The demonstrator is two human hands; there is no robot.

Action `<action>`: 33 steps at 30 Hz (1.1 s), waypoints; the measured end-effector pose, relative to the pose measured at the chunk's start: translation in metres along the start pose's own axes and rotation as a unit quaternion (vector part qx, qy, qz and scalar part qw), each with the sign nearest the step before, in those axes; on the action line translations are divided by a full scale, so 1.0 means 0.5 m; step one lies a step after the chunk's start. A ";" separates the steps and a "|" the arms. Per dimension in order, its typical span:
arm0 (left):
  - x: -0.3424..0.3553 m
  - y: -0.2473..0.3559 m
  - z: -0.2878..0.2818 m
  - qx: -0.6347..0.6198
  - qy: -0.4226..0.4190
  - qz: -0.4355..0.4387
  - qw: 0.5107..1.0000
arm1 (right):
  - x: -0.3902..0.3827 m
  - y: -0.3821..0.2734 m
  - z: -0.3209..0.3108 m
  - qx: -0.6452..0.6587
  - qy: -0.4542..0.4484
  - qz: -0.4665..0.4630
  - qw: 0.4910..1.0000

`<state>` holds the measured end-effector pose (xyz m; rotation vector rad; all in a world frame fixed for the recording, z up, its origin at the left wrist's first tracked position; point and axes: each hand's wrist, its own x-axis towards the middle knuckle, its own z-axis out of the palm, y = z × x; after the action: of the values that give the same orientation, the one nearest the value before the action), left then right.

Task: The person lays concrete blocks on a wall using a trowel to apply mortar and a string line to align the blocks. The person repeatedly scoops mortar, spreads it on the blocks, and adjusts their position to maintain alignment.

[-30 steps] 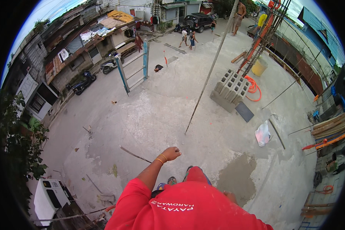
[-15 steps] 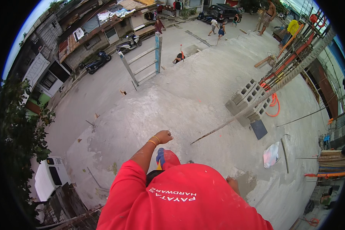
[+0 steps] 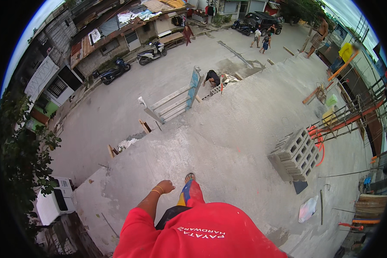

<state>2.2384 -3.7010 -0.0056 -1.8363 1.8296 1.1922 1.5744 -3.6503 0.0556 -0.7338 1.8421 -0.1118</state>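
Note:
My left hand is held out in front of my red shirt, above the bare concrete slab. Its fingers curl closed, and nothing shows in them. Yellow bands circle that wrist. Just beyond it, my sandalled foot steps onto the slab. My right hand is out of view, beyond my shirt. Ahead, a wooden ladder rises past the slab's edge. To the right stands a stack of grey hollow blocks.
A bent-over person is at the slab edge beside the ladder. An orange hose and steel rebar frames lie right, behind the blocks. A plastic bag and a thin bar lie nearer. A co-worker in yellow is far right.
I have moved forward: the ladder and blocks sit lower in view. My foot has come into sight, my right hand has left the picture, and the long pole on the right no longer shows.

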 end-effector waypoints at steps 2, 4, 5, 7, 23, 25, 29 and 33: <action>0.033 -0.046 -0.110 -0.076 0.068 -0.009 0.995 | 0.022 -0.149 0.033 0.015 0.002 0.010 1.000; 0.073 -0.054 -0.225 -0.125 0.121 -0.009 0.985 | 0.044 -0.283 0.048 0.032 0.008 0.007 0.999; 0.098 -0.047 -0.287 -0.137 0.141 -0.005 0.980 | 0.055 -0.340 0.054 0.041 0.013 0.005 0.999; 0.153 -0.014 -0.418 -0.175 0.164 0.013 0.971 | 0.081 -0.441 0.054 0.055 0.022 0.005 0.998; 0.747 0.157 -0.843 -0.004 -0.035 -0.014 0.999 | 0.600 -1.010 -0.376 -0.025 -0.010 -0.017 0.999; 0.823 0.193 -0.869 0.077 -0.159 0.089 0.980 | 0.699 -1.193 -0.478 0.107 0.017 0.014 0.994; 0.969 0.301 -0.946 -0.187 -0.068 0.030 0.979 | 0.865 -1.543 -0.663 0.116 0.056 -0.054 0.990; 1.265 0.441 -1.154 0.011 -0.065 0.150 0.987 | 1.033 -1.830 -0.826 0.173 0.041 -0.182 0.967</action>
<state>2.1396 -4.5793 -0.0231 -1.4688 2.0844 1.3502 1.4952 -4.7701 0.1736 -0.8195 1.6858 -0.6942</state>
